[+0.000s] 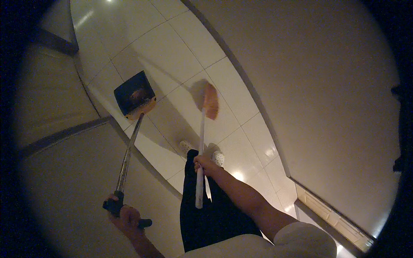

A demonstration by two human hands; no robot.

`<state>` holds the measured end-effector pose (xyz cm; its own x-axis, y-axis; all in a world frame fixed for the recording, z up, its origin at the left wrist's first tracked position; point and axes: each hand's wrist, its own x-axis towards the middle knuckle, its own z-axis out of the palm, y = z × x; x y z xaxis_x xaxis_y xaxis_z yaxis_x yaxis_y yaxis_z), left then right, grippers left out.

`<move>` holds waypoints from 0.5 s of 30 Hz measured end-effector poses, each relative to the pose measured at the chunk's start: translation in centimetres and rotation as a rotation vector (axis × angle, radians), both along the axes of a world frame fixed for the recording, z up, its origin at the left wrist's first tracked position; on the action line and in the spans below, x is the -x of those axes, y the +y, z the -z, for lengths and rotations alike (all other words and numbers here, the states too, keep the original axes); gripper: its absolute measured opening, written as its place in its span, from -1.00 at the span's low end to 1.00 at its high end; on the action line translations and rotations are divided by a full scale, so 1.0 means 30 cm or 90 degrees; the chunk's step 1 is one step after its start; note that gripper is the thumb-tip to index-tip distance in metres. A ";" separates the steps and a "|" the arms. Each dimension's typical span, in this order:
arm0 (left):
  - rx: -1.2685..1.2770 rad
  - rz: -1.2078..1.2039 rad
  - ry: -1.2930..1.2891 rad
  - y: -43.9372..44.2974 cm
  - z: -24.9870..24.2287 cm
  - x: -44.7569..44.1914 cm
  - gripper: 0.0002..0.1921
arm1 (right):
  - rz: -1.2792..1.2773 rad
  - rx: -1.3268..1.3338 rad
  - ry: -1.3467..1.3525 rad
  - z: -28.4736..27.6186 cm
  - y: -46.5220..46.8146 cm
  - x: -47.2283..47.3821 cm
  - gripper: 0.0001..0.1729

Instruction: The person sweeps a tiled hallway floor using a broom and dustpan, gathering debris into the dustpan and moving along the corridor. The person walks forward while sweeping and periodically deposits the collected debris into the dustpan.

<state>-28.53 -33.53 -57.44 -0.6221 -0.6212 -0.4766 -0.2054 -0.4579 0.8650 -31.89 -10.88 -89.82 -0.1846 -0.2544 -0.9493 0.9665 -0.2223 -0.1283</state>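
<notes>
My left hand [124, 216] grips the dark handle of a long-handled dustpan [135, 93]. The pan is dark with a yellow, comb-toothed edge where the metal pole joins, and some brownish debris [138, 94] lies in it. My right hand [203, 164] is closed around the pale stick of a broom [211, 101]. The orange bristle head, slightly blurred, is over the floor tiles to the right of the dustpan. Whether the bristles touch the floor I cannot tell.
Light floor tiles [180, 35] run along a narrow corridor. Plain walls with dark baseboards stand on both sides, the right wall [309, 80] being long. A doorway frame [67, 132] is at the left. My feet in spotted white shoes [218, 158] stand below the broom head.
</notes>
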 end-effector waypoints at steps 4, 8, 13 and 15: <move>0.141 0.049 -0.023 0.042 0.021 -0.009 -0.64 | 0.026 0.083 0.091 -0.305 0.233 -0.007 -0.85; 0.122 -0.036 -0.040 0.076 0.023 -0.014 -0.64 | -0.098 -0.150 -0.025 -0.549 0.641 -0.207 -0.83; 0.110 -0.024 -0.019 0.091 0.004 0.027 -0.64 | 0.104 -0.115 -0.106 -0.395 0.821 -0.356 -0.87; 0.111 -0.004 0.027 0.117 -0.010 0.032 -0.65 | 0.088 -0.128 -0.038 -0.231 0.773 -0.306 -0.73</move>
